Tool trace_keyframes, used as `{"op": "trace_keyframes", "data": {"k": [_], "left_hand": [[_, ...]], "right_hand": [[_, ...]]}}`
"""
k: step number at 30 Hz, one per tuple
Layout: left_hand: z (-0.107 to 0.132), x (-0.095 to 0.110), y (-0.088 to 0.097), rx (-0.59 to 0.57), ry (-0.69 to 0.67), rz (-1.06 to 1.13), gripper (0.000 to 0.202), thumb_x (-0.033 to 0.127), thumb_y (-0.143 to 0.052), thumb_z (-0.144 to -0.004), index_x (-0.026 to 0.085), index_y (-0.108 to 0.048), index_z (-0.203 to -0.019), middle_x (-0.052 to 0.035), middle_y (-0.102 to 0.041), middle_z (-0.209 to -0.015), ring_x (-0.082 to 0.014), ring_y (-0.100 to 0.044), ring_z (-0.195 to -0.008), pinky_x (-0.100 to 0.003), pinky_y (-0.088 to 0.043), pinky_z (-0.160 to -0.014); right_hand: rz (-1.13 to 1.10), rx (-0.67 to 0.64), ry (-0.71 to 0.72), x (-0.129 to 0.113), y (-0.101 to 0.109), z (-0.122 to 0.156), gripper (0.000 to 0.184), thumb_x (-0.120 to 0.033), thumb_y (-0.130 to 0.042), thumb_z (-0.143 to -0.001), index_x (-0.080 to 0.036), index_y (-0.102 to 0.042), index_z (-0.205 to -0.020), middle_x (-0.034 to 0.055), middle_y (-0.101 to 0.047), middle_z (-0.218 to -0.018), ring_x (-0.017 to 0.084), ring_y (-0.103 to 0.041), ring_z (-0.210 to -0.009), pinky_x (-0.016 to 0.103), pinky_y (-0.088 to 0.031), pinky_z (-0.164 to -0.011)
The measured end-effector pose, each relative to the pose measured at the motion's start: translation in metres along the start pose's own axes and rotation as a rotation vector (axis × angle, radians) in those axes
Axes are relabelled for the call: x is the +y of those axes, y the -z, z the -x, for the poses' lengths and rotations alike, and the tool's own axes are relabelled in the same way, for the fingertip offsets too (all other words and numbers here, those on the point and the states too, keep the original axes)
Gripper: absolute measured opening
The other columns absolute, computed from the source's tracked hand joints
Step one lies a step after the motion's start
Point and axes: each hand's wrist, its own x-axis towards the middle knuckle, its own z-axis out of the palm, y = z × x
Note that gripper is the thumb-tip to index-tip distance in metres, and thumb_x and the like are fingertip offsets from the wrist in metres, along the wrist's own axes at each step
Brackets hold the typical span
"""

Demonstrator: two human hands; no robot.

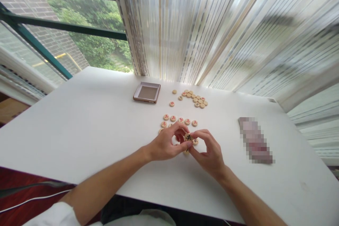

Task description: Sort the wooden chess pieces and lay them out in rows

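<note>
Holds a round wooden game piece [188,137], marked with a black character, just above a white table [111,123], pinched at its edge between the fingertips of the left hand [166,143] and the right hand [210,152], close together and both clamped on it. Partly hides more pieces behind the fingers, including a black-marked disc [195,141] just beside the right fingertips and a lower disc [186,152] below the left thumb. Seen just beyond the hands in a row: five red-marked pieces [180,119]. Farther back, includes three loose pieces [172,104], one plain, one red-marked and one black-marked, near a tight cluster of pieces [200,101], mostly plain side up. To their left, an open shallow box [148,93]. At right, well apart from the hands, a pixelated pinkish object [255,141], too obscured to identify. Backed by a striped sheer curtain [190,24] and, at left, a green-framed window [74,30] onto trees [97,46] and a brick wall [31,7].
</note>
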Motion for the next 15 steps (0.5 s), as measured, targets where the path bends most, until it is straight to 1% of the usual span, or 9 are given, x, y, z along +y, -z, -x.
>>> {"op": "trace_keyframes", "data": {"k": [6,10,15], "left_hand": [[-0.0003,0.0017,-0.0027,0.059,-0.010,0.013,0.031,0.030,-0.076,-0.083,0.018,-0.054,-0.101,-0.0004,-0.063,-0.084,-0.0104,-0.058,-0.071,-0.024,-0.049,-0.069],[0.0001,0.0039,-0.0041,0.076,0.028,0.057,0.034,0.031,-0.080,-0.079,0.016,-0.056,-0.098,0.0004,-0.061,-0.082,-0.0095,-0.057,-0.068,-0.022,-0.049,-0.063],[0.0000,0.0057,-0.0051,0.094,0.066,0.048,0.035,0.029,-0.082,-0.077,0.016,-0.056,-0.096,0.0007,-0.062,-0.079,-0.0099,-0.059,-0.067,-0.021,-0.049,-0.062]], "right_hand": [[0.025,-0.007,0.049,-0.0040,0.0010,0.0022,0.039,-0.005,-0.069,-0.083,-0.025,-0.059,-0.115,0.0052,-0.064,-0.098,0.020,-0.066,-0.087,0.033,-0.057,-0.074],[0.020,-0.011,0.055,-0.0039,0.0002,0.0019,0.038,-0.005,-0.069,-0.084,-0.025,-0.059,-0.115,0.0053,-0.064,-0.098,0.020,-0.065,-0.086,0.033,-0.057,-0.073],[-0.002,-0.023,0.067,-0.0047,-0.0001,0.0022,0.040,-0.003,-0.069,-0.084,-0.025,-0.058,-0.116,0.0049,-0.064,-0.097,0.019,-0.064,-0.086,0.033,-0.057,-0.074]]}}
